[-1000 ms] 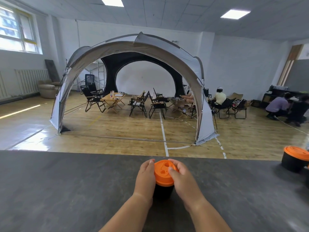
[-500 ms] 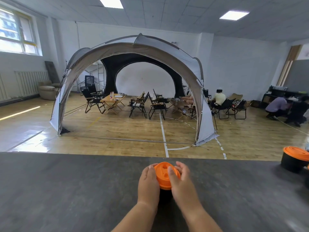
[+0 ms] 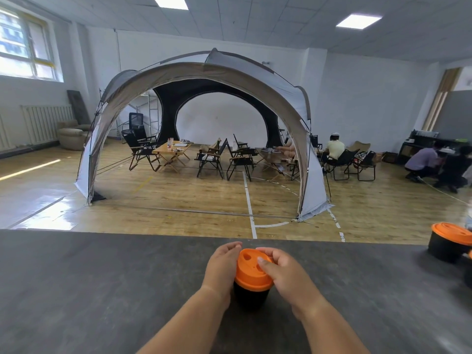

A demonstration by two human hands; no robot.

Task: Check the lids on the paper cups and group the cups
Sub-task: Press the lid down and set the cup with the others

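- Head view: two bare forearms reach in from the bottom edge and meet around one cup near the front middle of the dark grey table (image 3: pixel 102 290).
- The left hand (image 3: pixel 221 268) stands on edge against the left side of the orange lid (image 3: pixel 249 273), its back toward the camera. Its fingers are together and curl round the lid's far left rim.
- The right hand (image 3: pixel 284 275) wraps the lid's right side. Its thumb lies on the lid's top beside the small holes, and its other fingers bend over the far right rim, so the lid is clamped between thumb and fingers.
- The held cup (image 3: pixel 251 298), black, stands upright on the table between the two wrists, its mouth covered by the orange lid.
- Its contents are hidden by the lid.
- A second cup (image 3: pixel 445 251), also black, stands at the table's right end, well apart from the hands, with a second lid (image 3: pixel 453 233) in orange closing it. What it holds cannot be told.
- A sliver of a third cup (image 3: pixel 469 274) shows at the right frame edge, just beside the second.
- Beyond the table, a domed tent (image 3: pixel 204 72) stands on a wooden floor.
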